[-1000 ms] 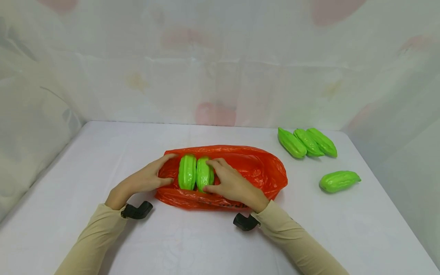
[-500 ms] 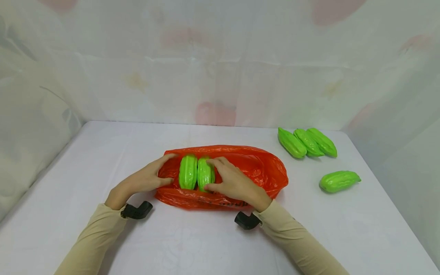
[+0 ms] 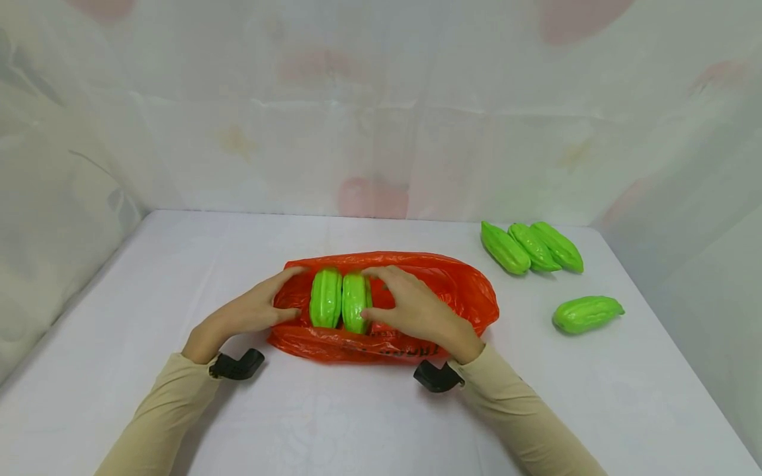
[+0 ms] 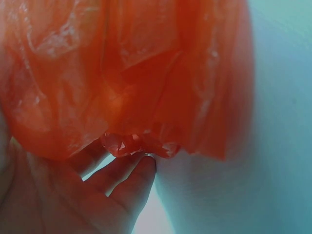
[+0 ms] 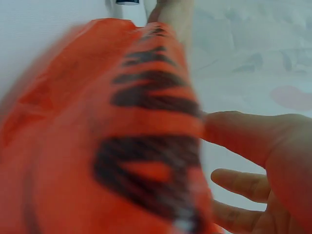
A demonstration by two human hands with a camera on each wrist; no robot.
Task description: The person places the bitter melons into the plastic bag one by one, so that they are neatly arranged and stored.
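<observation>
Two bright green bitter gourds, the left one (image 3: 325,297) and the right one (image 3: 355,303), lie side by side in the spread mouth of a red plastic bag (image 3: 440,297). At the bag's left end is my left hand (image 3: 253,309), thumb and forefinger spread apart at the rim; in the left wrist view the bag's film (image 4: 146,73) hides part of that hand. My right hand (image 3: 417,307) reaches over the front rim, its thumb and fingers parted beside the right gourd. Whether it touches that gourd I cannot tell. The right wrist view shows its fingers spread.
Three more bitter gourds (image 3: 534,247) lie together at the table's back right. Another single gourd (image 3: 587,314) rests nearer on the right. A pale cloth wall (image 3: 381,132) rises behind the white table (image 3: 333,423). Black wrist cameras (image 3: 437,377) sit on both forearms.
My right hand has shifted slightly right, its fingers and thumb easing away from the right gourd. Both gourds in the bag moved a touch to the right. My left hand has stayed in place.
</observation>
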